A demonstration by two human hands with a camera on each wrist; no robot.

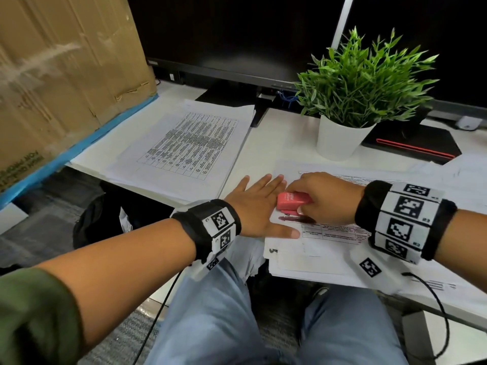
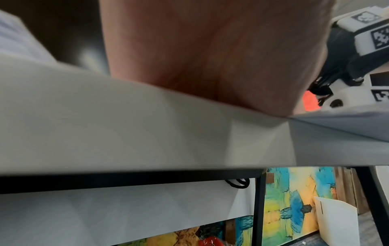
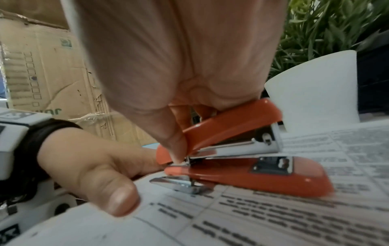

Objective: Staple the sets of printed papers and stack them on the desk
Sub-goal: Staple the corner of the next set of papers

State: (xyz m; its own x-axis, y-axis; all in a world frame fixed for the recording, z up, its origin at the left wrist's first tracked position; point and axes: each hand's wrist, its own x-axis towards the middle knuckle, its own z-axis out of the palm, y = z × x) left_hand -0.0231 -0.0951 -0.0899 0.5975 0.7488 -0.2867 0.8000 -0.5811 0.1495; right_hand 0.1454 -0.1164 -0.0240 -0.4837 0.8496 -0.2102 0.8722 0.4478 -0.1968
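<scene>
At nine o'clock on the white desk (image 1: 279, 133) lies a neat stack of white printed table sheets (image 1: 184, 146), likely finished sets parked aside. The left hand (image 1: 259, 206) lies flat, fingers spread, pinning the unstapled white printed paper set (image 1: 332, 233) at five o'clock. The right hand (image 1: 325, 198) grips the small glossy red stapler (image 3: 242, 158), seemingly not yet squeezed down.

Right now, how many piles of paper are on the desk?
2. One pile lies at the left by the cardboard box. The other pile is under both hands and the stapler. More may be hidden.
</scene>
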